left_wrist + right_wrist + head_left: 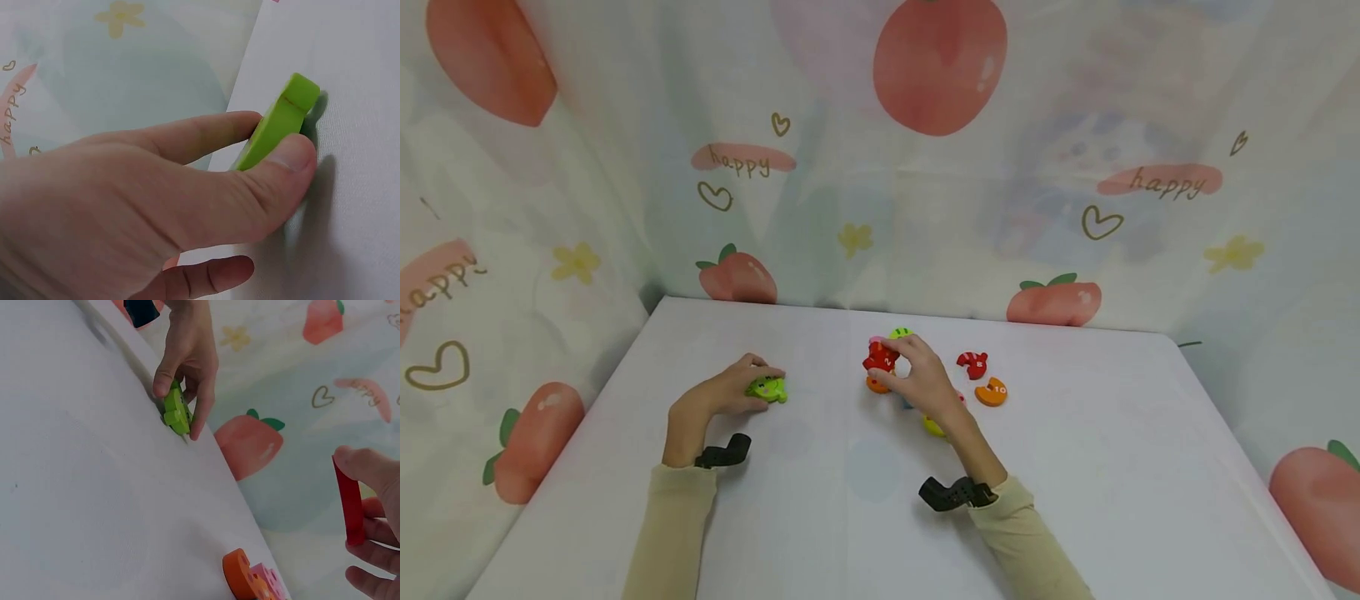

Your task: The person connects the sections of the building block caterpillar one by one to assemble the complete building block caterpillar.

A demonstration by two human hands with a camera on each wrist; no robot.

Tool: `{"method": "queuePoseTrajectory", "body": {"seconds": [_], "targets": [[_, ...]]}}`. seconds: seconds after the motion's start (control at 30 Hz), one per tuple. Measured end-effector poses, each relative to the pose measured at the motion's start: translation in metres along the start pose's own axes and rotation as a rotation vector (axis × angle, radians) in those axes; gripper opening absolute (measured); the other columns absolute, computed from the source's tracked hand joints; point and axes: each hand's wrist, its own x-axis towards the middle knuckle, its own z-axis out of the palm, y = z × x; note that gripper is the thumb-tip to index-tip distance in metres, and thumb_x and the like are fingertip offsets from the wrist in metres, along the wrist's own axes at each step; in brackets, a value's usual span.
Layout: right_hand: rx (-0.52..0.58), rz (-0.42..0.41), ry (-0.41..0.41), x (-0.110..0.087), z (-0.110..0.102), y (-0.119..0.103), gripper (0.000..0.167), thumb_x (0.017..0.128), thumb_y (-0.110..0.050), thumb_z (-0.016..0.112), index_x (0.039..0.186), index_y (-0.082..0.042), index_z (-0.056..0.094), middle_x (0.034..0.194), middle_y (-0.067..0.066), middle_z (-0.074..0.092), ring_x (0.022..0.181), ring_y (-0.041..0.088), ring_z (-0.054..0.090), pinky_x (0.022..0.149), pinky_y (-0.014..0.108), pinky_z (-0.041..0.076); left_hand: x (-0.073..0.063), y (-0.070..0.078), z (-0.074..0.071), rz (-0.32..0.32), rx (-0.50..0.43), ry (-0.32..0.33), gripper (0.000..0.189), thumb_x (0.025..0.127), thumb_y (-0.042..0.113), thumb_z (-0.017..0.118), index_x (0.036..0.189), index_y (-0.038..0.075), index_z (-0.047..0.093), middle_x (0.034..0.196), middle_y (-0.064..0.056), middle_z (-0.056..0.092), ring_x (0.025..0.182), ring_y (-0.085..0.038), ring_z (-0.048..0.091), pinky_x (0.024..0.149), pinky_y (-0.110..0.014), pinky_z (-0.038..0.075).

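My left hand [718, 396] pinches a bright green toy piece [771, 389] with a small drawn face, at the left of the white table. In the left wrist view the thumb and a finger clasp this thick green piece [284, 119], tilted close to the tabletop. Between thumb and fingers, my right hand [925, 387] holds a red piece [880, 357] marked with a 2. The right wrist view shows the red piece [350, 509] edge-on and raised off the table. An orange piece [878, 385] and a pink one [267, 575] lie near it, partly hidden.
Right of my right hand lie a red striped piece [974, 365] and an orange piece [992, 392] marked 10. Behind the hand is a green striped piece [901, 333]; a yellow piece [933, 427] shows under the wrist. Printed curtains [820, 192] border the table [850, 533].
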Motion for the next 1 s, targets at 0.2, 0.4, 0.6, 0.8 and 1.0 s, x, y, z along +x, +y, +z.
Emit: {"method": "queuePoseTrajectory", "body": {"seconds": [0.2,0.4,0.6,0.8,1.0], "targets": [[-0.011,-0.037,-0.001,-0.002,0.001,-0.006,0.052,0.083,-0.025,0.077,0.129,-0.006,0.061,0.113,0.013,0.060,0.103,0.030,0.056,0.086,0.049,0.056,-0.001,-0.005,0.000,0.052,0.064,0.026,0.053,0.087,0.014,0.071,0.136,0.004,0.054,0.130,-0.020,0.049,0.118,-0.037,0.049,0.102,-0.054,0.043],[0.002,-0.043,-0.005,-0.003,0.002,-0.009,0.054,0.083,-0.025,0.077,0.130,-0.006,0.061,0.114,0.012,0.060,0.103,0.026,0.056,0.087,0.048,0.057,-0.001,-0.005,0.000,0.072,0.090,0.027,0.050,0.088,0.011,0.069,0.135,0.003,0.054,0.135,-0.022,0.048,0.123,-0.042,0.046,0.104,-0.057,0.041],[-0.027,-0.039,-0.025,-0.004,0.006,-0.011,0.056,0.082,-0.027,0.078,0.131,-0.009,0.060,0.121,0.012,0.059,0.111,0.027,0.056,0.088,0.045,0.057,0.000,-0.006,-0.001,0.095,0.110,0.017,0.050,0.089,0.005,0.066,0.137,0.003,0.052,0.142,-0.023,0.044,0.126,-0.046,0.042,0.106,-0.059,0.038],[-0.040,-0.049,-0.079,-0.006,0.013,-0.016,0.054,0.083,-0.026,0.077,0.131,-0.011,0.060,0.132,0.011,0.056,0.122,0.028,0.053,0.092,0.044,0.057,0.000,-0.010,-0.002,0.089,0.083,0.004,0.052,0.090,0.005,0.064,0.140,0.004,0.050,0.147,-0.021,0.042,0.129,-0.047,0.039,0.106,-0.060,0.036],[-0.024,-0.082,-0.136,-0.007,0.019,-0.020,0.052,0.084,-0.024,0.076,0.130,-0.009,0.060,0.128,0.010,0.058,0.117,0.025,0.056,0.092,0.042,0.057,-0.001,-0.012,-0.001,0.067,0.042,-0.010,0.051,0.092,0.006,0.061,0.141,0.007,0.049,0.150,-0.019,0.039,0.127,-0.042,0.038,0.103,-0.058,0.039]]}}
